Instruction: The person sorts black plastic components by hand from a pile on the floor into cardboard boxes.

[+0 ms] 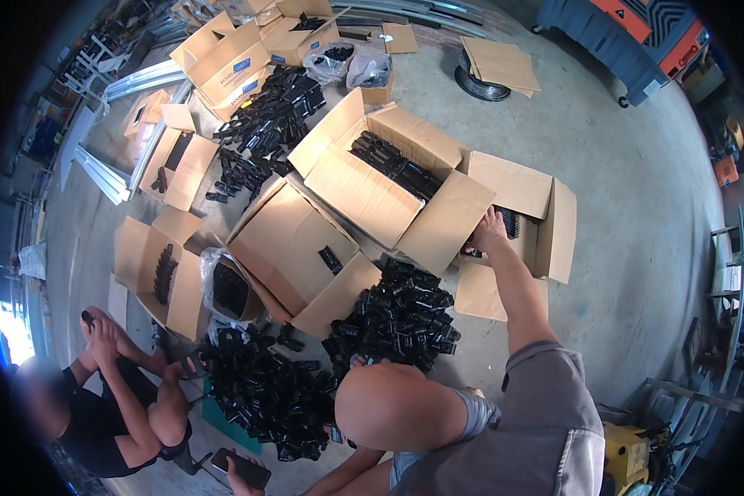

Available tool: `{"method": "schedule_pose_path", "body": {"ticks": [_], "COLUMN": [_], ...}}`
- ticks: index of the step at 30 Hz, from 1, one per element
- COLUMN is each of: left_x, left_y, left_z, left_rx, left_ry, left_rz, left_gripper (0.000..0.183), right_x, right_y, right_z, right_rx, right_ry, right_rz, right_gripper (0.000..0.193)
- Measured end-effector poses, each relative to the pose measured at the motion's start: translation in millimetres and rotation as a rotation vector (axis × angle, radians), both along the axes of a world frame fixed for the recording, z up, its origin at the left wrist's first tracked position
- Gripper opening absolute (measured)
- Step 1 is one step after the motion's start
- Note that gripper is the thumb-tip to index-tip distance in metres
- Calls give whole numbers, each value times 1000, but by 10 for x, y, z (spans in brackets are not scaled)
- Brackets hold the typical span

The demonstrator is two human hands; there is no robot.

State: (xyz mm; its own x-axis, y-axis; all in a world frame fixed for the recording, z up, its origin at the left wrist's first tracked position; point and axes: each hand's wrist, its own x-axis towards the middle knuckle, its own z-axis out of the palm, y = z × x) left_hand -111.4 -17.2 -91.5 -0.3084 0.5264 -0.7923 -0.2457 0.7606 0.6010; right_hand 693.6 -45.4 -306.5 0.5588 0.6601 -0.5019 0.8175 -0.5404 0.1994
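left hand (pixel 233 484): enters from the lower edge, low and left of centre. Fingers are wrapped round a dark phone (pixel 245 469), a closed hold.
right hand: not in view, so grip state unknown.
phone position: in the left hand, just below the near pile of black parts (pixel 264 397), apart from it.
phone axis: long side runs upper-left to lower-right, almost flat across the picture, screen up.
key relation: the near pile lies straight ahead of the left hand and is the closest stock. The 2nd pile (pixel 401 318) sits further ahead and to the right.
co-worker in grey shirt (pixel 546 413): bent over in front, head blocking part of the view. 1 arm is stretched forward and that hand (pixel 488 233) sits at the mouth of the open carton on the right (pixel 546 198), touching the black parts in it.
seated person (pixel 116 413): at the left, hands raised together, well apart from the phone.
caveat: the wrist is cut by the frame edge, so reading it as the left hand is a judgement.
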Motion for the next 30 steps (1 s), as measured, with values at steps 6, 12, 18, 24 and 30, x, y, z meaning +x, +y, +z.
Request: {"method": "schedule_pose_path", "body": {"ticks": [6,12,18,24,30], "left_x": [1,120,70,288,282], "left_y": [-31,-21,-10,-66,-73], "left_z": [-32,41,-2,223,200], "left_rx": [9,-14,7,4,-12], "left_ry": [7,-19,-104,-63,-61], "left_rz": [21,9,69,42,70], "left_gripper": [41,35,33,37,40], "right_x": [-146,577,549,86,13], "right_y": [-118,-151,212,245,101], "right_z": [47,176,224,173,24], "right_rx": [348,660,54,10,130], "right_ry": [-144,-181,198,117,-44], "right_rz": [-44,-177,-156,-113,28], "right_gripper": [106,76,95,136,125]}}
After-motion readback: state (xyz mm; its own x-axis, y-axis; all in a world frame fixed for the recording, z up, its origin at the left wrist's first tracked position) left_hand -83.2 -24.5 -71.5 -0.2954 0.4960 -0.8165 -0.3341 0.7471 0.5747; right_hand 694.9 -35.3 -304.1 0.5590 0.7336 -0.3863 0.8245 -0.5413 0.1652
